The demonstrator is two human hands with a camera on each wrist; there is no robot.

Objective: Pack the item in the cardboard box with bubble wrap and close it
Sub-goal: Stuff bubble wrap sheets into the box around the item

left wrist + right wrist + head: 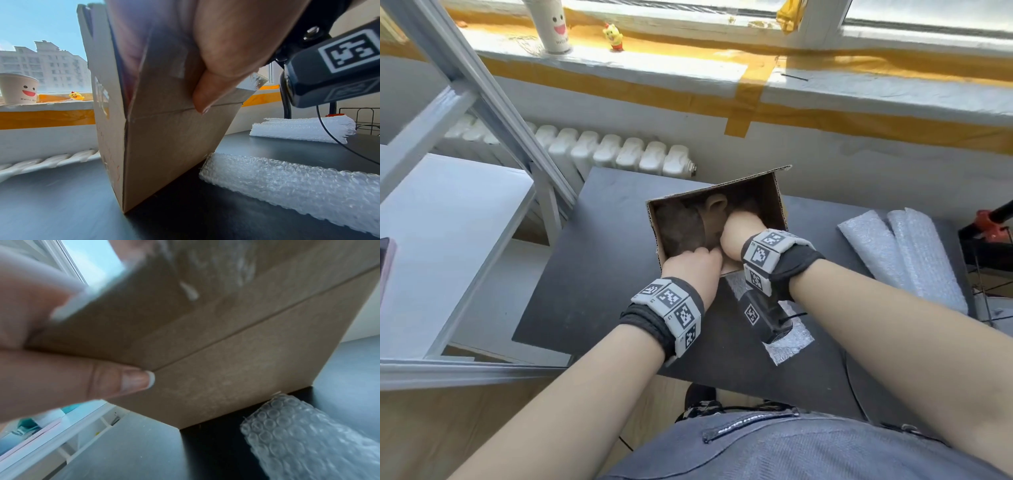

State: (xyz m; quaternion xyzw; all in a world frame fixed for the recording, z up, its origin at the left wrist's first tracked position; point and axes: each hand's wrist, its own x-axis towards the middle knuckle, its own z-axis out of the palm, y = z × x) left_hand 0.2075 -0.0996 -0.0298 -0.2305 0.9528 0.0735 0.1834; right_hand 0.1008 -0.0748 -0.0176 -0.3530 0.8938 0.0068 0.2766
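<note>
While both hands grip the near wall of the cardboard box [774, 195] on the tabletop [592, 274], left hand [693, 270] and right hand [739, 236] seat the brown toy [688, 226] inside; padding with bubble wrap [914, 253] looks next.

The head view looks steeply down over the open brown cardboard box [722, 219] on the dark grey table [585, 274]. Both wrist views sit low and very close against the box's outer walls, sharing its near side and the clear bubble-wrap roll [287, 181] beside it.
</note>
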